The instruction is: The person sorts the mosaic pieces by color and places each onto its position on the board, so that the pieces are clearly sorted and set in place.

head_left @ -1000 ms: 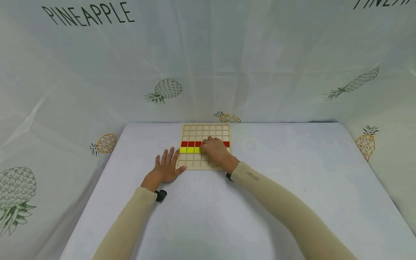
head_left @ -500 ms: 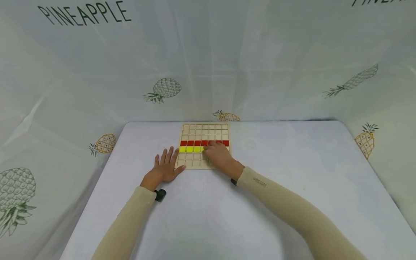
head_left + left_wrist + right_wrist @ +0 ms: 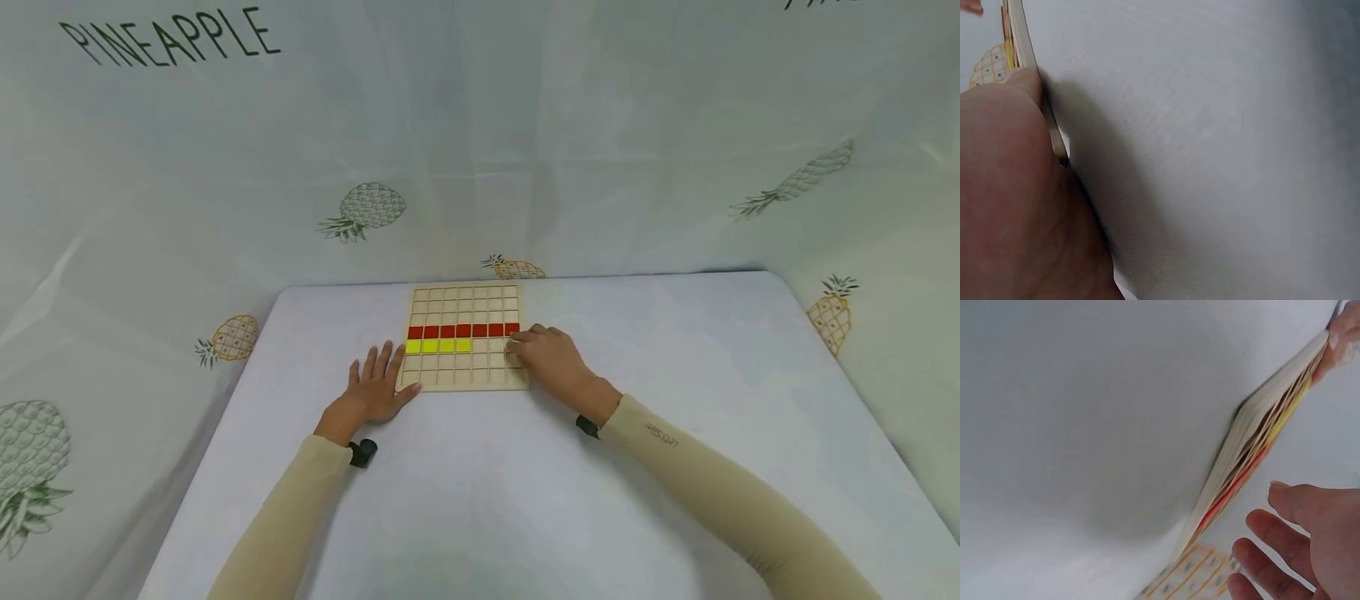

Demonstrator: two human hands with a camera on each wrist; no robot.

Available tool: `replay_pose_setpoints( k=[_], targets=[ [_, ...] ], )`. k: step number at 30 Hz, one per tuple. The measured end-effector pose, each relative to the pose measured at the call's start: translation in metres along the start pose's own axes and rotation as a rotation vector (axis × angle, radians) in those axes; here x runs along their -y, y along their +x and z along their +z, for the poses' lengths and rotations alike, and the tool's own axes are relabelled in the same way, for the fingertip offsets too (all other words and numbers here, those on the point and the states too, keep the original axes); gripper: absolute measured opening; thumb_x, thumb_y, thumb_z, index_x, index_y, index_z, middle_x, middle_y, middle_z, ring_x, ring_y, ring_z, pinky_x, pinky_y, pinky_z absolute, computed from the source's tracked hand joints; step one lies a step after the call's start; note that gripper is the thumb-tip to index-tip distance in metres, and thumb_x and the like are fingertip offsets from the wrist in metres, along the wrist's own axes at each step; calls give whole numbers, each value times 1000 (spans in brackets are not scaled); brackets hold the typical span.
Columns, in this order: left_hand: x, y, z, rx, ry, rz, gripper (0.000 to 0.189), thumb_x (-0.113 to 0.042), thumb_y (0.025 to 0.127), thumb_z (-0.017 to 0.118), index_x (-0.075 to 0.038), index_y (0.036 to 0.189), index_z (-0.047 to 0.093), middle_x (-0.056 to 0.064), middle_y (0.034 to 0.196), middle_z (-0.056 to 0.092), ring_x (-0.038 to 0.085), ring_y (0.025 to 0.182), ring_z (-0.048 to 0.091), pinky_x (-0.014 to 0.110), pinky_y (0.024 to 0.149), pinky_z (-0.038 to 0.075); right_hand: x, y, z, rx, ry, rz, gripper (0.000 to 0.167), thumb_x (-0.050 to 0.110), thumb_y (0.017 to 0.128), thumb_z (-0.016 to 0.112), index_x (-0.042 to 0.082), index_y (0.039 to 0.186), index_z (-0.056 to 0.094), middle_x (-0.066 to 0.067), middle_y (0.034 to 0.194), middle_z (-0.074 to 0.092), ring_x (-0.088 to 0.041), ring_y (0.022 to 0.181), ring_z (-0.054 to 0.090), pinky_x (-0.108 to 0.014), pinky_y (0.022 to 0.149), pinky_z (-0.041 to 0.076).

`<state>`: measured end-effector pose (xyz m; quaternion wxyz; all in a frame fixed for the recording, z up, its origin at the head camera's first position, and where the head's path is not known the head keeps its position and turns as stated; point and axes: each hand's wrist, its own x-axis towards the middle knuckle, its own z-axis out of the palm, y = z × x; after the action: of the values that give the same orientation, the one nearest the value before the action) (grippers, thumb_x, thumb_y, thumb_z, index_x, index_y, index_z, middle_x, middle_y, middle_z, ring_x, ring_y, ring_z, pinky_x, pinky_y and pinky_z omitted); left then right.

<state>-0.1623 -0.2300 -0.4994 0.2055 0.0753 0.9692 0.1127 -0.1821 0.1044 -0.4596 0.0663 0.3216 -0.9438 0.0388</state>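
Note:
A wooden grid board (image 3: 461, 379) lies flat on the table. One row of several red tiles (image 3: 447, 331) crosses it, and several yellow tiles (image 3: 431, 346) fill the left part of the row below. My left hand (image 3: 375, 396) rests with spread fingers against the board's left side, its thumb at the near left corner; in the left wrist view the thumb (image 3: 1025, 81) touches the board's edge. Over the board's right edge hovers my right hand (image 3: 553, 358). The right wrist view shows that hand (image 3: 1297, 544) with loosely bent fingers and nothing between them.
A white-covered table (image 3: 465, 492) stretches around the board. Behind it hangs a pale cloth (image 3: 615, 125) printed with pineapples, meeting the table's far edge just beyond the board. Black straps with small devices (image 3: 363, 452) sit on both wrists.
My right hand has moved right, from the middle of the board to its right edge, away from the yellow row. A fourth yellow tile now shows fully. My left hand keeps its place.

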Motion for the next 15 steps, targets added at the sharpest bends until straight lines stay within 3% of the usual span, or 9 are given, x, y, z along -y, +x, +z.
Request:
replay_pose_setpoints(
  k=[15],
  targets=[
    [13,-14,-5,-10,-19,20,92,-56,109,44,-4,169,-1,25,175,-10,49,161,-10,69,125,-7,-78,-61,-6,-200,46,92,30,1,88,84,2,118,79,-16,126,76,-36,108,72,-51,90,59]
  ],
)
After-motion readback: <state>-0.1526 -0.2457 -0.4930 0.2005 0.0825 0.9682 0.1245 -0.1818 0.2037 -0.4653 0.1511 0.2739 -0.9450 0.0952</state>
